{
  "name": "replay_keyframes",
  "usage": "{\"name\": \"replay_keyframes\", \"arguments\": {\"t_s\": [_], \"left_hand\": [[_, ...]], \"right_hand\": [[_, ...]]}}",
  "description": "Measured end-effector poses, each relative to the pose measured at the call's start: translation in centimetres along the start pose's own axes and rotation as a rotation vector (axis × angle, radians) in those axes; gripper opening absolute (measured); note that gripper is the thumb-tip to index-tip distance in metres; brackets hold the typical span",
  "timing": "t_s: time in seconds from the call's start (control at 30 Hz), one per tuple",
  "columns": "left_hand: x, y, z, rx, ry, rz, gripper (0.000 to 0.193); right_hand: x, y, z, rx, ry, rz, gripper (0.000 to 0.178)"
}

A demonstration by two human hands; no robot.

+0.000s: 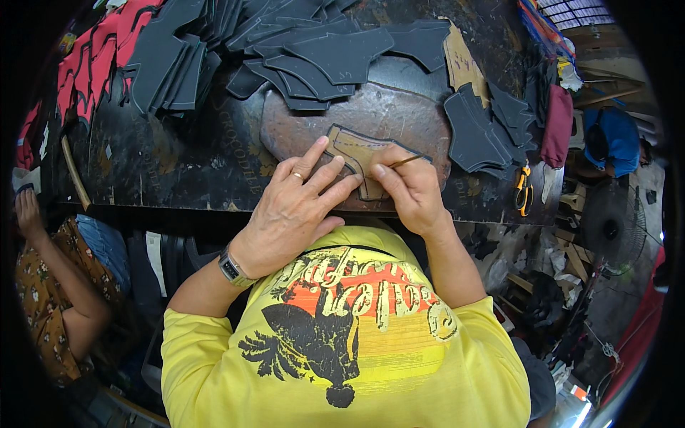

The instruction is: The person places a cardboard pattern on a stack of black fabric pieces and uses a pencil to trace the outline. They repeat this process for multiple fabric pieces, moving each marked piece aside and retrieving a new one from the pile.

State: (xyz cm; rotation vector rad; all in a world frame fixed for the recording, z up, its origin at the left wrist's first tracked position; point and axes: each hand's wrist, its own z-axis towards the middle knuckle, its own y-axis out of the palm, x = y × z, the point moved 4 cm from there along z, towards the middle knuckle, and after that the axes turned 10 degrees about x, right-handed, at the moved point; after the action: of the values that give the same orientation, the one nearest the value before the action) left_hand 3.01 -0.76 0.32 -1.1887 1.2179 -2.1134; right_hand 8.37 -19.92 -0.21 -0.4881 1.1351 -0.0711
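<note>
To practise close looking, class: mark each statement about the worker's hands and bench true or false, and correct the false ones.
1. The left hand presses flat on a tan cardboard pattern. True.
2. The right hand holds scissors. False: it holds a thin pencil-like tool.
3. Dark cut pieces are piled at the back of the bench. True.
4. The yellow-handled cutters lie left of the hands. False: they lie to the right.
</note>
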Motion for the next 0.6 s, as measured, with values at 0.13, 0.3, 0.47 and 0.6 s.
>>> {"name": "replay_keyframes", "arguments": {"t_s": [0.13,0.3,0.47,0.6], "left_hand": [[0.2,0.0,0.3,0.015,0.006,0.023,0.064],[0.4,0.0,0.4,0.030,-0.005,0.052,0.059],[0.3,0.0,0.5,0.042,0.001,0.043,0.056],[0.5,0.0,0.7,0.044,-0.005,0.059,0.056]], "right_hand": [[-0.1,-0.1,0.1,-0.185,-0.084,-0.097,0.009],[0.9,-1.4,0.4,-0.214,0.205,0.272,0.009],[0.5,-1.2,0.6,-0.343,-0.095,0.048,0.008],[0.4,-1.2,0.8,-0.398,-0.130,0.085,0.010]]}}
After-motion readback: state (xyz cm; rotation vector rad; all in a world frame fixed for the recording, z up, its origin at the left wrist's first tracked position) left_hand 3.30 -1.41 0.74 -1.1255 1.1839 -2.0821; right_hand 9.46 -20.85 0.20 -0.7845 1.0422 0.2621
